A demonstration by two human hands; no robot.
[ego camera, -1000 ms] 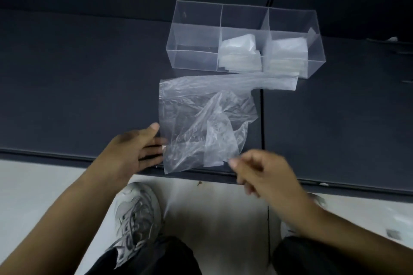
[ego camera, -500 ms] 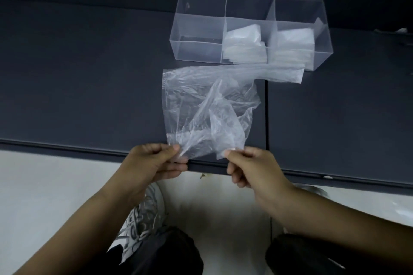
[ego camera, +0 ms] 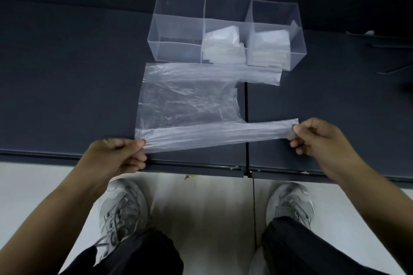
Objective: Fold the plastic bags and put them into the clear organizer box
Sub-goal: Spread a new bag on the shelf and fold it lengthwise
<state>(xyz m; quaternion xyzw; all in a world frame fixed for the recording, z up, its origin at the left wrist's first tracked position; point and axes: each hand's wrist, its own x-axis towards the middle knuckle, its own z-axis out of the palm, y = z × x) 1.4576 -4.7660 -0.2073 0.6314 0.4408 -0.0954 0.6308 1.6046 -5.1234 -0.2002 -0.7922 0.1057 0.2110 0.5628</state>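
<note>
The left hand (ego camera: 118, 156) pinches the near left corner of the plastic bag (ego camera: 187, 105) between thumb and curled fingers, right above the near edge of the table (ego camera: 67, 73). The right hand (ego camera: 317, 138) pinches the tip of the bag's near handle, a little further in over the tabletop. Bare dark table stretches out left of the left hand and right of the right hand. Beyond both hands the bag lies flat, its far handle just in front of the clear box (ego camera: 178, 20), whose middle and right sections hold folded bags (ego camera: 223, 49). Half a second ago the hands were close together on a crumpled bag; now they are spread wide and the near strip is stretched taut. The bag's long axis runs left to right, handles pointing to the right hand's side.
</note>
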